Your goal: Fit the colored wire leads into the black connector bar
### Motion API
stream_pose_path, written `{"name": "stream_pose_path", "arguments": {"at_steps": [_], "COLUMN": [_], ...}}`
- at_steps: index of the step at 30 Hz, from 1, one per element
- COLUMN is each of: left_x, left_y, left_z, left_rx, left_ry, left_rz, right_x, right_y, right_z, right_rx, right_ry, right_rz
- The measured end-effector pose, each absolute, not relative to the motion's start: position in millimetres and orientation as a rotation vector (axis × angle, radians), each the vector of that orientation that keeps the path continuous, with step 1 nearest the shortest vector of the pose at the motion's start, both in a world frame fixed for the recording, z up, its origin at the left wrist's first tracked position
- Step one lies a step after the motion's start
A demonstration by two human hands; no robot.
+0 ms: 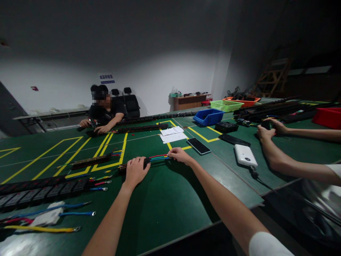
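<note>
My left hand (136, 171) rests over a black strip (122, 170), its fingers curled round the end where wires come out. Red, blue and green-yellow wires (157, 157) run from that end toward the right. Thumb and fingertips of my right hand (179, 155) pinch the wires near their far tips, which the fingers partly hide. Behind my left hand lies another dark strip (92, 161) with coloured wires at its end. To the left are black socket-like strips (53, 190) with ring terminals on their wires.
A phone (198, 146), white papers (173, 135) and a white device (245, 155) with a cable lie on the green table (170, 209). Beyond stand a blue bin (208, 117) and a green basket (226, 105). One co-worker sits opposite; another's hands (269, 128) hold something dark at right.
</note>
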State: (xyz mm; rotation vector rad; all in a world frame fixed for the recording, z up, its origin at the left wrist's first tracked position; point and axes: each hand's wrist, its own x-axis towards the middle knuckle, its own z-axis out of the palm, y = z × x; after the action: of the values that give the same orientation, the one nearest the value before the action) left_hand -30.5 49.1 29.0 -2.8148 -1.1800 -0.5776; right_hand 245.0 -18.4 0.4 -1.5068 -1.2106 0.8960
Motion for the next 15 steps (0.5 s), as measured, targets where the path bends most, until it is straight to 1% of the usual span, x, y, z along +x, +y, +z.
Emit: {"name": "stream_pose_path", "arguments": {"at_steps": [8, 15], "left_x": [-30.6, -30.4], "left_y": [50.3, 49.5], "left_z": [27.5, 29.0], "left_rx": [-2.824, -2.793], "left_ry": [-1.182, -1.168], "left_rz": [-0.582, -0.566], "right_x": [242.5, 239.1], "right_y": [-17.3, -17.3], "right_z": [3.4, 6.0], "right_rx": [-1.569, -1.537], "right_ry": [-1.276, -1.281], "right_rz": [0.880, 0.881]}}
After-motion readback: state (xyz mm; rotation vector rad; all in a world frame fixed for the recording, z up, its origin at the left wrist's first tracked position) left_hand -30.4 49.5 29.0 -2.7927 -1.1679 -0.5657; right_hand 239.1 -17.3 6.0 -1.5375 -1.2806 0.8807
